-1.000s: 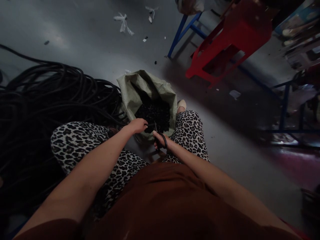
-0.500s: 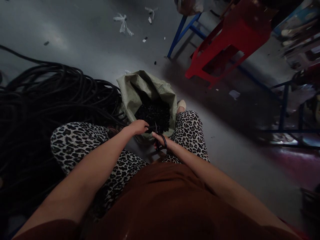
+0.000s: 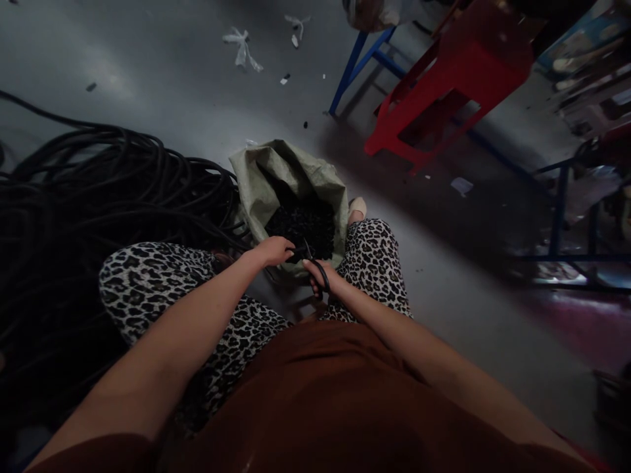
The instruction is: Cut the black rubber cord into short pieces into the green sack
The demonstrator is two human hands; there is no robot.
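Between my knees stands an open woven sack (image 3: 254, 180), its rim folded outward, with many small black cut pieces (image 3: 308, 220) inside. Over its near rim, my left hand (image 3: 275, 251) is closed round a black rubber cord (image 3: 298, 251), whose end sticks out past the fingertips. My right hand (image 3: 323, 274) grips black-handled scissors (image 3: 325, 279). Their blades point up and away, close to the cord's end. Dim light hides whether the blades touch the cord.
A big heap of black cord (image 3: 123, 171) lies on the floor at the left, reaching the sack. A red plastic stool (image 3: 458, 85) and a blue metal frame (image 3: 352, 69) stand at the upper right. Plastic scraps (image 3: 241, 49) litter the floor.
My right hand has shifted slightly right, and the scissor handles have turned a little. My left hand and the sack are almost where they were.
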